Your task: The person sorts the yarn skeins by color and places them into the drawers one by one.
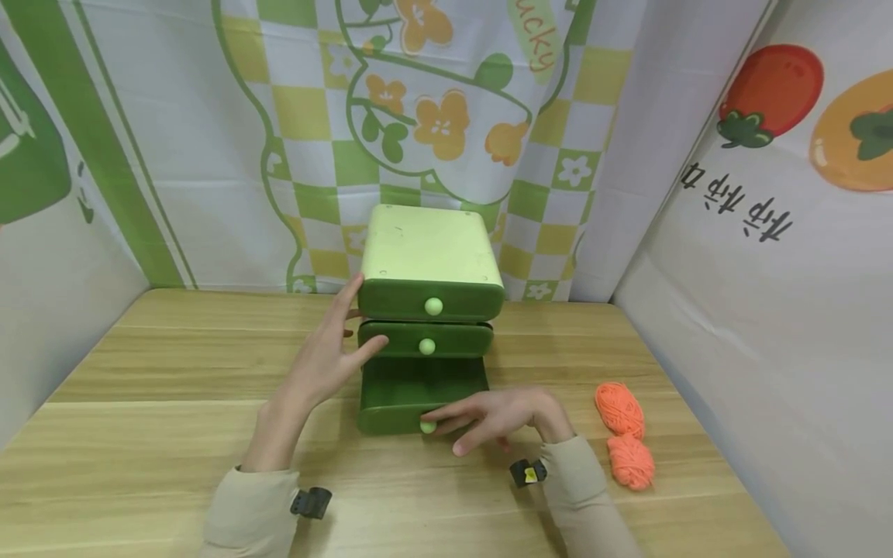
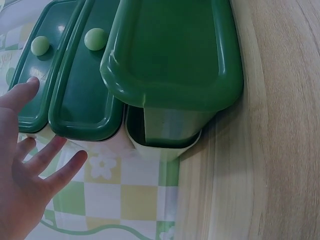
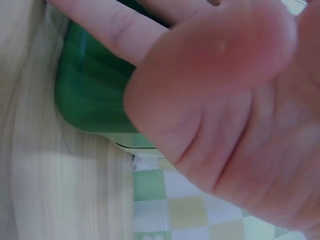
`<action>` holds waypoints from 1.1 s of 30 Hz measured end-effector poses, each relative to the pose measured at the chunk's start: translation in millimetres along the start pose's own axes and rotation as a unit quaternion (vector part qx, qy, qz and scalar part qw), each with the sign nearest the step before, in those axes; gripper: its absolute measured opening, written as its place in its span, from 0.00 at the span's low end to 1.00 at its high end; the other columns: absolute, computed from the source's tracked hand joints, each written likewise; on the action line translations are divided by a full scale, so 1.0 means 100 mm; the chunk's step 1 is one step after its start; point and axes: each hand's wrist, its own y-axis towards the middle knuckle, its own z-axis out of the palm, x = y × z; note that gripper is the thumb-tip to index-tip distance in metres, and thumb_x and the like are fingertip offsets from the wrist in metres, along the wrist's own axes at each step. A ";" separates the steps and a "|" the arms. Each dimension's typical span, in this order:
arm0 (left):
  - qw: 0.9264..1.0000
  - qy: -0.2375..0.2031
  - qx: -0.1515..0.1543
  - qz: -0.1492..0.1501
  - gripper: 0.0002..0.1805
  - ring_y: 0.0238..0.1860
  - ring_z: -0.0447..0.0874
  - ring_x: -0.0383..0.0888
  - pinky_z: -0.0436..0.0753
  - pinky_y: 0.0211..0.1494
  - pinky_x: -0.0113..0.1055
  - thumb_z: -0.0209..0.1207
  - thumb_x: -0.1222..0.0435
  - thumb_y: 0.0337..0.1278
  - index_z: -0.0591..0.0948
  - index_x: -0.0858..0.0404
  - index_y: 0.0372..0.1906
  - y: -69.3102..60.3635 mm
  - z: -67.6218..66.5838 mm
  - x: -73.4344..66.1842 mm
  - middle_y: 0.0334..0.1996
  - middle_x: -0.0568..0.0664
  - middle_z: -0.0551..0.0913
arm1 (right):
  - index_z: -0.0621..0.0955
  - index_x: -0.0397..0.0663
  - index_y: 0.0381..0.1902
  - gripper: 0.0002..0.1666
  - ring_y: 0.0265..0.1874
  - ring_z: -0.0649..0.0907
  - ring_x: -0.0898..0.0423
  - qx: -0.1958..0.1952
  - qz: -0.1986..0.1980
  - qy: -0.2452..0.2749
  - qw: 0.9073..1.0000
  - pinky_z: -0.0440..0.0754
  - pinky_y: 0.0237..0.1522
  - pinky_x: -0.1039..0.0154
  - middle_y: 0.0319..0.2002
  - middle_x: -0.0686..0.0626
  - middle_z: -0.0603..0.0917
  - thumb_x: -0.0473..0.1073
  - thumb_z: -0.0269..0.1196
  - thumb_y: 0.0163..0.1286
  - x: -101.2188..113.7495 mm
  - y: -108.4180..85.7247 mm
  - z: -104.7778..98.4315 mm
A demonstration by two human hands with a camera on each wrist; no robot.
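A small three-drawer cabinet (image 1: 432, 244) with a pale green body and dark green drawer fronts stands on the table. Its bottom drawer (image 1: 391, 420) is pulled out, and the middle drawer (image 1: 460, 341) looks slightly out of line with the top drawer (image 1: 391, 301). My left hand (image 1: 324, 360) is at the cabinet's left side, fingers spread and thumb in front of the drawer fronts; in the left wrist view the fingers extend beside the body. My right hand (image 1: 498, 415) reaches over the bottom drawer's front, extended fingers at its round knob (image 1: 429, 427), thumb apart from it.
Two orange yarn skeins (image 1: 619, 409) lie end to end on the wooden table (image 1: 174, 434), right of my right hand. A checkered curtain (image 1: 300, 116) hangs behind the cabinet. Printed white cloth walls (image 1: 767, 310) flank the table.
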 end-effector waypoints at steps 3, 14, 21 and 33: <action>1.000 -0.001 0.000 0.004 0.51 0.67 0.72 0.58 0.79 0.61 0.57 0.61 0.49 0.66 0.38 0.39 0.80 0.00 0.00 0.00 0.81 0.46 0.45 | 0.60 0.65 0.78 0.38 0.60 0.78 0.57 0.004 0.001 -0.004 1.000 0.72 0.14 0.64 0.75 0.47 0.66 0.50 0.61 0.73 0.02 0.01 0.01; 1.000 0.001 0.004 0.005 0.51 0.67 0.72 0.58 0.80 0.61 0.56 0.61 0.50 0.66 0.38 0.40 0.80 -0.01 -0.01 -0.02 0.81 0.48 0.46 | 0.59 0.62 0.78 0.39 0.54 0.82 0.63 0.008 0.001 -0.010 1.000 0.70 0.13 0.64 0.75 0.46 0.66 0.50 0.61 0.74 0.07 0.00 0.03; 1.000 0.005 0.003 0.005 0.51 0.67 0.72 0.58 0.80 0.60 0.56 0.61 0.50 0.66 0.38 0.40 0.80 -0.01 -0.02 -0.02 0.81 0.48 0.46 | 0.59 0.60 0.78 0.39 0.54 0.82 0.64 0.003 0.002 -0.022 1.000 0.71 0.13 0.64 0.74 0.48 0.67 0.50 0.60 0.74 0.10 0.00 0.04; 1.000 -0.002 0.002 0.004 0.51 0.67 0.72 0.58 0.79 0.61 0.57 0.61 0.50 0.66 0.38 0.40 0.80 -0.01 -0.01 -0.02 0.81 0.48 0.46 | 0.63 0.62 0.76 0.36 0.50 0.85 0.54 -0.011 0.001 -0.026 1.000 0.70 0.12 0.69 0.71 0.47 0.72 0.51 0.61 0.73 0.12 -0.02 0.05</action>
